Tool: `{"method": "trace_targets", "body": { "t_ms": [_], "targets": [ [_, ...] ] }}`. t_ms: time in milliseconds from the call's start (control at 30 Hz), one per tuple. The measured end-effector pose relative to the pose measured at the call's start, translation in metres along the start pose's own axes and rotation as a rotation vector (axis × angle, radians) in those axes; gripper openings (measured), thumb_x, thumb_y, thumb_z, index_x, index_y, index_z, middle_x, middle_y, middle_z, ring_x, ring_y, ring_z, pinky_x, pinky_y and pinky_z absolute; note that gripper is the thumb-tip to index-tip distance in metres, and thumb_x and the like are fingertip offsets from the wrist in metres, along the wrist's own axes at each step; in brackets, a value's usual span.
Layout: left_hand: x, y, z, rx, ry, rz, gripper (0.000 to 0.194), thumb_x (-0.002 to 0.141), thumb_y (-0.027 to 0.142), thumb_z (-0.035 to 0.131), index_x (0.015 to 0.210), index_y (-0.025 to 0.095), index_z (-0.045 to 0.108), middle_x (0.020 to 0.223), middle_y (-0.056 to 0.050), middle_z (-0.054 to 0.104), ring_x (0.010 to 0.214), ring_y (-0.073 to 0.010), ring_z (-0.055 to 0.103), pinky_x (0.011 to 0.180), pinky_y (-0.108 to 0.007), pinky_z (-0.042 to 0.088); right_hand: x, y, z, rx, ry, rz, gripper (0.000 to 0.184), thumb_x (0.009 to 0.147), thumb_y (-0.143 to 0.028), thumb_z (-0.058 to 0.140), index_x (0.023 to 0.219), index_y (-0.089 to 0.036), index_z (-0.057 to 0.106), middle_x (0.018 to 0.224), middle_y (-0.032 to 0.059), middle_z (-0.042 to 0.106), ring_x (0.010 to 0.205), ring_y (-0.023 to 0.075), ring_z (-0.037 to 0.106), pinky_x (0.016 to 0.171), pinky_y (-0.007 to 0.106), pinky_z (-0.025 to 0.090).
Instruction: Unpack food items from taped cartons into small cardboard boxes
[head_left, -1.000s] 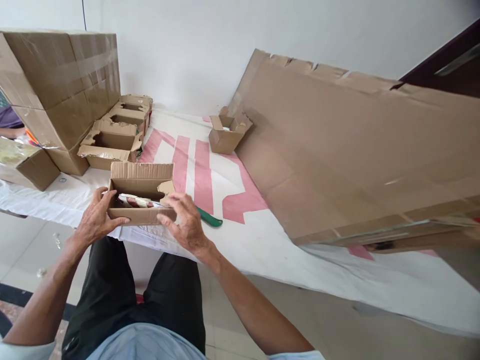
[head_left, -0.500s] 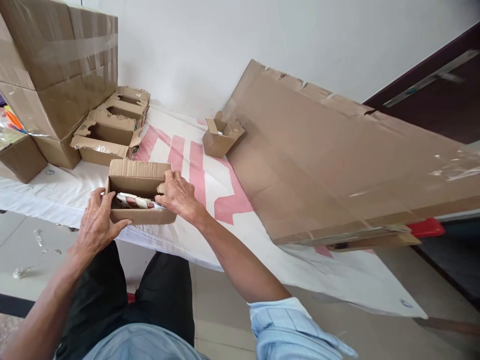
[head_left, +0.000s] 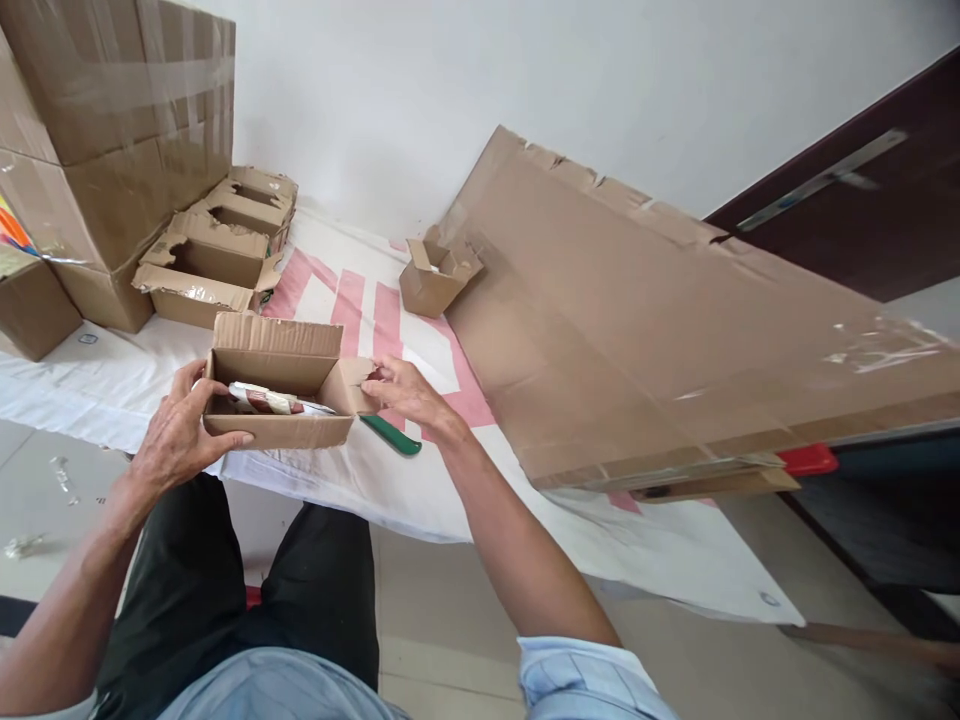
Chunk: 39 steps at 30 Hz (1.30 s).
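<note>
A small open cardboard box (head_left: 279, 432) rests at the near edge of a white sheet with pink stripes (head_left: 390, 330). Inside it lies a white and red packet (head_left: 266, 400). My left hand (head_left: 176, 432) grips the box's left end, thumb along its front wall. My right hand (head_left: 409, 392) pinches the box's right side flap (head_left: 351, 384) and holds it folded outward. A green-handled tool (head_left: 394, 436) lies on the sheet just beneath my right hand.
Two torn open boxes (head_left: 214, 265) and big taped cartons (head_left: 112, 110) stand at the left. Another small open box (head_left: 433, 275) sits at the back. A large flat cardboard sheet (head_left: 660, 330) leans across the right. A dark door (head_left: 862, 210) is beyond it.
My right hand moved from the box's right edge outward and pulled the side flap open. The green-handled tool, hidden half a second ago, shows again. My left hand kept its grip.
</note>
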<state>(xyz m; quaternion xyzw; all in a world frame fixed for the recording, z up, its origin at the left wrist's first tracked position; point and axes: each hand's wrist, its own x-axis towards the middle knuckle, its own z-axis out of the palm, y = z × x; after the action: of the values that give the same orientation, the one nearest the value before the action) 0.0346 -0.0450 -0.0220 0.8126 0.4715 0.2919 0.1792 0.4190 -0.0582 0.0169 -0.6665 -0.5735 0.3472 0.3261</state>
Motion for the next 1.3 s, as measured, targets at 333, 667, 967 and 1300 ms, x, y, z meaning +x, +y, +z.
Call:
{"method": "trace_targets", "body": {
  "t_ms": [333,667,967,1300],
  "targets": [
    [-0.019,0.009,0.002,0.018,0.093,0.016,0.076,0.085,0.071,0.092,0.141,0.026,0.064,0.169,-0.018,0.049,0.162,-0.048,0.051,0.126,-0.063,0.058,0.003,0.034,0.06,0.051,0.034,-0.177,0.049,0.096,-0.02,0.052,0.137,-0.017,0.077,0.138,0.0164,0.08,0.117,0.0253,0.079,0.103,0.042,0.066],
    [-0.021,0.003,0.009,0.026,0.128,0.022,0.082,0.088,0.073,0.09,0.148,0.027,0.059,0.171,-0.02,0.047,0.163,-0.0496,0.049,0.126,-0.065,0.056,-0.022,-0.055,0.03,-0.455,0.051,-0.627,0.021,0.108,-0.027,0.063,0.112,-0.023,0.084,0.117,0.0106,0.08,0.111,0.0278,0.072,0.103,0.042,0.057],
    [-0.025,0.005,0.012,-0.026,0.102,-0.01,0.087,0.085,0.066,0.095,0.153,0.026,0.057,0.175,-0.022,0.044,0.166,-0.0505,0.047,0.128,-0.067,0.055,0.003,-0.091,0.05,-0.665,-0.457,-0.369,0.022,0.096,-0.03,0.079,0.075,-0.023,0.077,0.076,0.0002,0.074,0.073,0.0181,0.061,0.068,0.034,0.034],
    [-0.024,0.006,0.015,-0.052,0.101,-0.021,0.087,0.084,0.062,0.095,0.153,0.025,0.057,0.177,-0.023,0.043,0.165,-0.0518,0.048,0.124,-0.068,0.058,0.004,-0.074,0.066,-0.755,-0.301,-0.318,0.015,0.104,-0.04,0.08,0.11,-0.028,0.085,0.108,0.0051,0.086,0.099,0.0271,0.076,0.077,0.033,0.043]
  ]
}}
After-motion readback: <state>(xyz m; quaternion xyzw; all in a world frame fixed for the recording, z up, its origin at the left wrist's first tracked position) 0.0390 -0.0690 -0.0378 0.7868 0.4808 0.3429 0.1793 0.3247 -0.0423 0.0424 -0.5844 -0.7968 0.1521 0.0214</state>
